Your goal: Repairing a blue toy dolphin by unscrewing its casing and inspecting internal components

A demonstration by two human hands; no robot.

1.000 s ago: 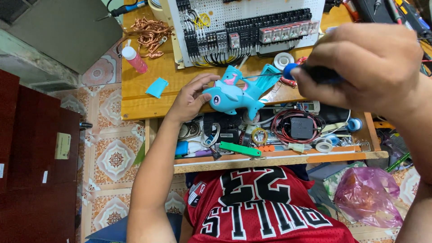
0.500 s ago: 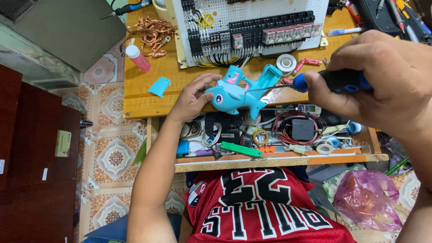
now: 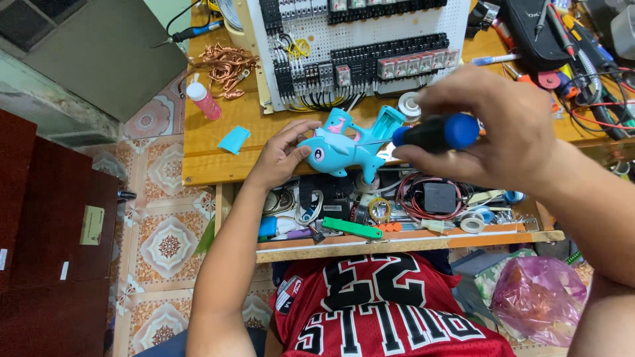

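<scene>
My left hand [image 3: 281, 153] grips the head end of a blue plastic dolphin toy [image 3: 344, 147] at the front edge of a wooden workbench [image 3: 205, 162]. My right hand [image 3: 493, 129] is closed around a screwdriver with a black and blue handle [image 3: 436, 132], held level. Its thin shaft points left and reaches the toy's body near the tail.
A white perforated panel [image 3: 370, 39] with black relays and wiring stands behind the toy. A pink bottle [image 3: 203, 99], copper wire scraps [image 3: 225, 66] and a blue piece [image 3: 233, 139] lie to the left. A cluttered lower shelf [image 3: 397, 205] holds cables and tape rolls. A pink bag [image 3: 539, 297] sits at the right.
My right hand with the screwdriver has shifted a little left and lower, bringing the shaft to the toy. My left hand keeps its hold on the dolphin.
</scene>
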